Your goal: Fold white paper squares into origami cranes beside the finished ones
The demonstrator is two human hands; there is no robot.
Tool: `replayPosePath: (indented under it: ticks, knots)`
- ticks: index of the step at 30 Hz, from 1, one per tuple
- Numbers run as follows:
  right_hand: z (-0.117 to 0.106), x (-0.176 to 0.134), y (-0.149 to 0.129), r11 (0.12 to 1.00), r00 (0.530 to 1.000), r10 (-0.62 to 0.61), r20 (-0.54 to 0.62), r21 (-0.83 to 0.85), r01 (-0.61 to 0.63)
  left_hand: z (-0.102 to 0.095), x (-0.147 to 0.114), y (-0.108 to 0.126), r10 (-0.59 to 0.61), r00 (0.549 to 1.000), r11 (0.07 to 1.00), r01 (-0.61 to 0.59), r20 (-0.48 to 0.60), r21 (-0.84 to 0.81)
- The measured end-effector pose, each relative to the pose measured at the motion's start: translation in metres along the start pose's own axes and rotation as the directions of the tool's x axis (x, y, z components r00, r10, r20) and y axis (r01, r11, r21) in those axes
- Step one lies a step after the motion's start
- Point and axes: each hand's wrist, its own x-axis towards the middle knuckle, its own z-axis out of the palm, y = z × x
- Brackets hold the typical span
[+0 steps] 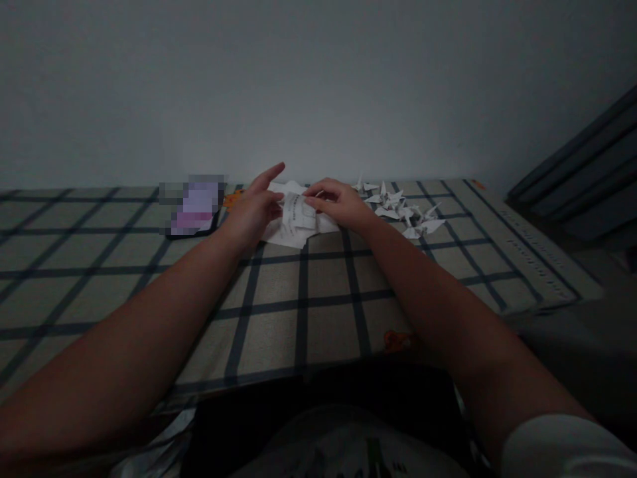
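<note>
A piece of white paper (297,214) with printed text is held between my two hands, with a small folded flap showing near its right side. My left hand (253,211) pinches the paper's left edge between thumb and curled fingers, while its index finger points up and away. From the other side, my right hand (339,201) grips the right edge with thumb and fingertips. Beneath lies more white paper (286,238), flat on the checked tablecloth (323,279). How the layers are folded is too dim to make out.
Several folded paper cranes (405,211) lie in a group to the right of my right hand. A phone (196,209) with a lit screen lies at the left. The pale wall (318,86) rises behind the table, and a grey curtain (582,159) hangs at the far right.
</note>
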Motion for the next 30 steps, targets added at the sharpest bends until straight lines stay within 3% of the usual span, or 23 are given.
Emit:
replayPosePath:
  ticks: [3,7,17,25,30]
  knots:
    - [0.0007,0.0005,0.0008,1.0,1.0,-0.024,-0.019,-0.008,0.024,0.0004,-0.0005,0.0002,-0.07,0.997,0.997,0.071,0.013,-0.027]
    - [0.0036,0.0012,0.0016,0.995,0.995,0.08,-0.062,0.061,-0.076,0.0038,-0.0035,0.0027,-0.084,0.996,0.994,0.086,0.027,-0.064]
    - [0.007,0.0022,0.0001,0.962,0.966,0.21,-0.15,0.208,-0.176,0.0087,-0.0063,0.0053,-0.041,0.999,0.997,0.04,-0.011,-0.061]
    - [0.0093,0.0037,-0.0011,0.961,0.964,0.198,-0.177,0.23,-0.155,0.0069,-0.0088,0.0076,0.031,1.0,0.999,-0.03,0.007,-0.029]
    - [0.0094,0.0033,0.0044,0.977,0.973,0.147,-0.177,0.182,-0.115,0.0057,-0.0091,0.0044,0.011,0.998,1.0,-0.01,0.067,-0.027]
